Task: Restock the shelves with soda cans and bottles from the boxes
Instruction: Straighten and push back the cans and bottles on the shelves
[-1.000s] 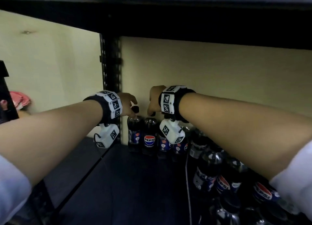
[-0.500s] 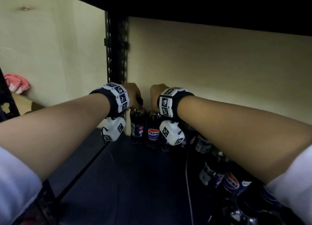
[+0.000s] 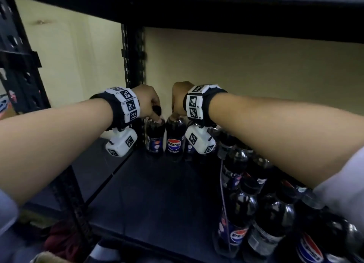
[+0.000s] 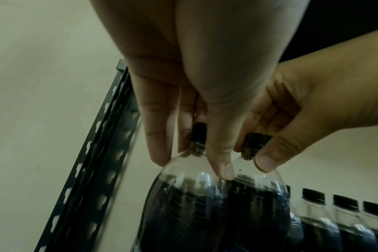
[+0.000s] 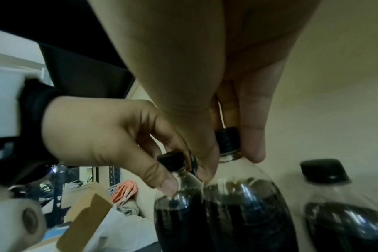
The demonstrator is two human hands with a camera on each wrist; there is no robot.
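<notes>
Both wrist views show what the head view hides: the left hand (image 4: 196,71) and right hand (image 5: 216,64) each pinching a bottle's cap, the left bottle (image 4: 183,209) touching the right bottle (image 5: 246,216).

My two dark Pepsi bottles (image 3: 155,136) (image 3: 175,138) stand upright, touching, at the shelf's (image 3: 157,184) back-left corner

Light: dim, greenish cast | shelf interior in shadow | blur: frame edges smeared | distortion: strong wide-angle bending
</notes>
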